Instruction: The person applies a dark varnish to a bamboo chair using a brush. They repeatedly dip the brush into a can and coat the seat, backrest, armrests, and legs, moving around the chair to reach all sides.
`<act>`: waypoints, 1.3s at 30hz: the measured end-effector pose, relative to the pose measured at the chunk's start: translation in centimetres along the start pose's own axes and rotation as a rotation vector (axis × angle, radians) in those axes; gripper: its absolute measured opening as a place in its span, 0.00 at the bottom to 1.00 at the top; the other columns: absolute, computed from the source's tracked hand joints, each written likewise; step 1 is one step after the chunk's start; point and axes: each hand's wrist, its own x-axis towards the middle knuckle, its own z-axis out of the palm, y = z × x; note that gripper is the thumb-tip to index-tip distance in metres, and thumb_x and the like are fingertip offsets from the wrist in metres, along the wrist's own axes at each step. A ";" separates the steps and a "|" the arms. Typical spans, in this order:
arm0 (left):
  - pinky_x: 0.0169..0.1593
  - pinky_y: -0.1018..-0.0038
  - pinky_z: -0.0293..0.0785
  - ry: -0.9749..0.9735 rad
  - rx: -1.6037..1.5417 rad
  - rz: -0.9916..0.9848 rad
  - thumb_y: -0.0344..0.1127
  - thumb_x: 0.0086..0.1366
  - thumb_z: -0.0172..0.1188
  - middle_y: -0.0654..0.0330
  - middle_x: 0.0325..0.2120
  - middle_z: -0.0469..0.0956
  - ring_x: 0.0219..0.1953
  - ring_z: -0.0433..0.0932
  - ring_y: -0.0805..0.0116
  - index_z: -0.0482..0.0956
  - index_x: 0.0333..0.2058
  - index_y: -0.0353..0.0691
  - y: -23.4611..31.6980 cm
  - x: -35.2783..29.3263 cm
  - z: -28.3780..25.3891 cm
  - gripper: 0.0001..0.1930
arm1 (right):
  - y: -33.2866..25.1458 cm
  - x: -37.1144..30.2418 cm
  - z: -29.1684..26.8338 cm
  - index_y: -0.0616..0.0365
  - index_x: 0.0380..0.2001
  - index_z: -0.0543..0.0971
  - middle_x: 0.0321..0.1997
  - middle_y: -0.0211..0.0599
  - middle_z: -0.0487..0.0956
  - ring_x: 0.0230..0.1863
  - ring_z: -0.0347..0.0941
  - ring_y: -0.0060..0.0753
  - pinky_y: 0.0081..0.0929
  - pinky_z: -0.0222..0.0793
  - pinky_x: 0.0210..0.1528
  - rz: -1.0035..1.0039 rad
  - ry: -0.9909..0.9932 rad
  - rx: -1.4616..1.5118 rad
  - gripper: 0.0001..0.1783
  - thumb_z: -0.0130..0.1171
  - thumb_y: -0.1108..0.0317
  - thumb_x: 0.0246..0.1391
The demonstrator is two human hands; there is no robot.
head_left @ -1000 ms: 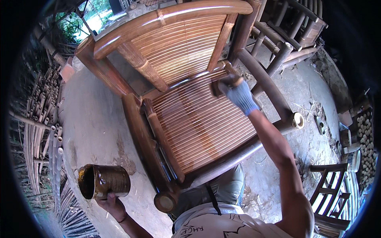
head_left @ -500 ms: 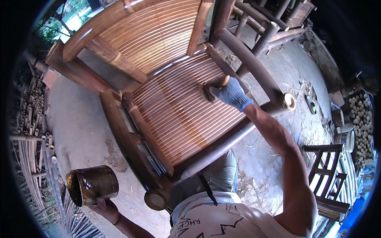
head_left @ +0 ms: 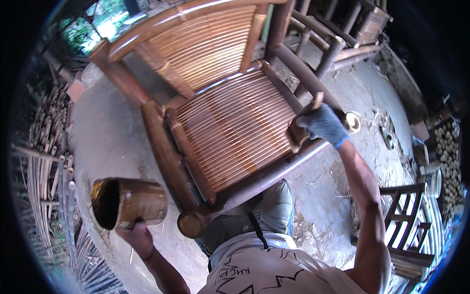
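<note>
A glossy brown bamboo chair point(head_left: 235, 132) with a slatted seat and back stands in front of me. My right hand point(head_left: 324, 125), in a grey knit glove with a blue cuff, is closed round a flat brush point(head_left: 295, 136) with a light wooden handle. The brush is at the right front corner of the seat, by the armrest. At the lower left, my bare left hand point(head_left: 137, 236) grips a brown cylindrical pot point(head_left: 144, 202) from below. The pot is tilted with its dark mouth to the left, and yellowish-brown coating marks its rim. Its contents are hidden in shadow.
Bundled bamboo poles point(head_left: 46, 132) lie along the left. More bamboo furniture point(head_left: 342, 44) stands at the back right. A small dark wooden frame point(head_left: 409, 220) sits at the lower right, below stacked cut poles point(head_left: 446, 157). Debris litters the concrete floor point(head_left: 112, 132).
My right hand has moved right and nearer with the brush, from the seat's middle right to its front corner. My left hand has raised the pot and brought it rightward. The view has shifted slightly.
</note>
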 end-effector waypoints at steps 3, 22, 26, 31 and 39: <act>0.64 0.60 0.69 -0.056 0.032 -0.025 0.44 0.43 0.77 0.52 0.58 0.70 0.59 0.72 0.56 0.61 0.64 0.31 2.8 -1.0 3.0 0.52 | -5.4 -4.2 -1.3 0.59 0.45 0.81 0.31 0.32 0.82 0.28 0.79 0.23 0.19 0.75 0.29 -0.352 0.116 0.466 0.14 0.67 0.73 0.54; 0.68 0.60 0.65 -0.626 -0.427 -0.130 0.39 0.41 0.84 0.45 0.64 0.59 0.66 0.64 0.54 0.41 0.69 0.31 1.8 -9.3 17.2 0.66 | -19.0 -15.8 0.4 0.54 0.42 0.83 0.38 0.39 0.85 0.38 0.83 0.37 0.29 0.79 0.44 -0.962 -0.359 -0.318 0.22 0.72 0.52 0.48; 0.66 0.60 0.68 -0.602 -0.351 -0.034 0.41 0.42 0.84 0.45 0.63 0.59 0.65 0.65 0.54 0.41 0.69 0.31 0.7 -11.1 17.3 0.67 | -16.8 -16.8 2.7 0.53 0.42 0.83 0.40 0.41 0.83 0.40 0.82 0.44 0.35 0.78 0.45 -0.920 -0.285 -0.482 0.23 0.68 0.48 0.50; 0.65 0.61 0.70 -0.616 -0.280 0.063 0.45 0.42 0.83 0.44 0.63 0.59 0.64 0.66 0.53 0.42 0.69 0.29 0.2 -11.5 18.2 0.66 | -14.0 -16.7 3.2 0.55 0.41 0.83 0.38 0.42 0.82 0.42 0.81 0.47 0.40 0.78 0.47 -0.961 -0.234 -0.491 0.23 0.68 0.51 0.48; 0.65 0.61 0.69 -0.609 -0.217 0.072 0.47 0.41 0.83 0.43 0.63 0.60 0.64 0.67 0.54 0.44 0.68 0.27 -0.4 -12.4 18.3 0.66 | -12.7 -16.4 4.0 0.52 0.40 0.83 0.37 0.42 0.83 0.41 0.81 0.47 0.39 0.77 0.46 -0.885 -0.266 -0.533 0.21 0.69 0.52 0.46</act>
